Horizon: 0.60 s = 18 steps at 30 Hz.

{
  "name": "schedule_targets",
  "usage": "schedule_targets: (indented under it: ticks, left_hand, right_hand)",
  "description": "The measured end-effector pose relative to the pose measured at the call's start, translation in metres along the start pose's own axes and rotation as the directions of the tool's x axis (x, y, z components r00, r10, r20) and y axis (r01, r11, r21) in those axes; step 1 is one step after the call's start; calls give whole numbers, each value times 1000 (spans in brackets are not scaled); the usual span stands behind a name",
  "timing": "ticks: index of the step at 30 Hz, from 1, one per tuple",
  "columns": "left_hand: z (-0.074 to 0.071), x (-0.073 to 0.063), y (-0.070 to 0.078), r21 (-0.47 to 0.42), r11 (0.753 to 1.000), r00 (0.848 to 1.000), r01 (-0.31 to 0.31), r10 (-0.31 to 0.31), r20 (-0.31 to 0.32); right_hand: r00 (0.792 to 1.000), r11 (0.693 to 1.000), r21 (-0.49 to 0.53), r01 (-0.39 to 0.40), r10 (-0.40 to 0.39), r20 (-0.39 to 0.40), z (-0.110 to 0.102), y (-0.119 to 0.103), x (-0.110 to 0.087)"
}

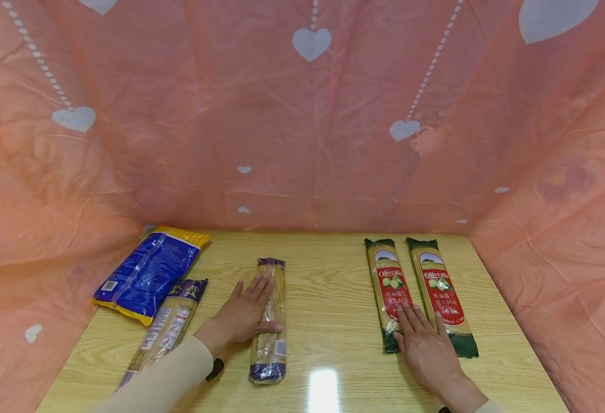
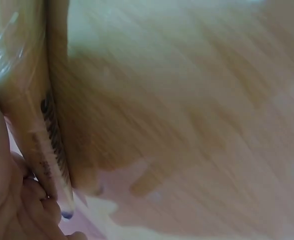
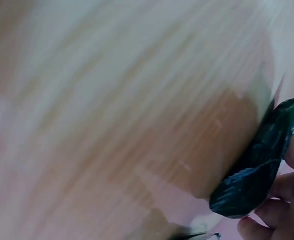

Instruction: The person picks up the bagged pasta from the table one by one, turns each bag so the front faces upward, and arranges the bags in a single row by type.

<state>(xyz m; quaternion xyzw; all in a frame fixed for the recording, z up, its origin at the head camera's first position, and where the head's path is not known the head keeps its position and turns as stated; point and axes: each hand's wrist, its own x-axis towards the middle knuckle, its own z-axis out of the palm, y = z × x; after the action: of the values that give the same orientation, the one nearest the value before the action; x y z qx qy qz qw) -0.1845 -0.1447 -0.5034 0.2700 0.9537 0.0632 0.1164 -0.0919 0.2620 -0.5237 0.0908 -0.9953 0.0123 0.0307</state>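
Observation:
In the head view my left hand [image 1: 241, 316] rests on a clear spaghetti pack with purple ends [image 1: 276, 298], its fingers mostly straight and its thumb lying across the pack. The left wrist view shows that pack's side [image 2: 32, 115] beside the hand. My right hand [image 1: 429, 351], fingers extended, touches the lower part of a red-labelled Olivoila spaghetti pack [image 1: 387, 281]. Partly under or beside that hand is a second Olivoila spaghetti pack [image 1: 439, 281]; exact contact is hard to tell. A dark green pack end [image 3: 252, 165] lies against the fingers in the right wrist view.
At the left of the wooden table [image 1: 328, 298] lies a blue and yellow bag [image 1: 150, 272]. Another purple-ended spaghetti pack [image 1: 170, 321] lies against it, partly behind the left sleeve [image 1: 170, 373]. A pink cloth with hearts [image 1: 282, 126] surrounds the table's back and sides.

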Motion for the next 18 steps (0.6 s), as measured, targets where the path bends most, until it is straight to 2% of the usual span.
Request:
schedule_targets:
  ticks: [4, 11, 18]
  left_hand:
    - [5, 9, 19, -16, 1000, 1000, 1, -1, -9]
    - [10, 24, 45, -16, 1000, 999, -20, 19, -44]
    - [14, 47, 75, -3, 1000, 999, 14, -14, -39]
  right_hand:
    - [1000, 1000, 15, -7, 7, 12, 1, 3, -3]
    - [1000, 1000, 1, -9, 9, -20, -1, 5, -13]
    - [1000, 1000, 27, -6, 6, -8, -4, 4, -11]
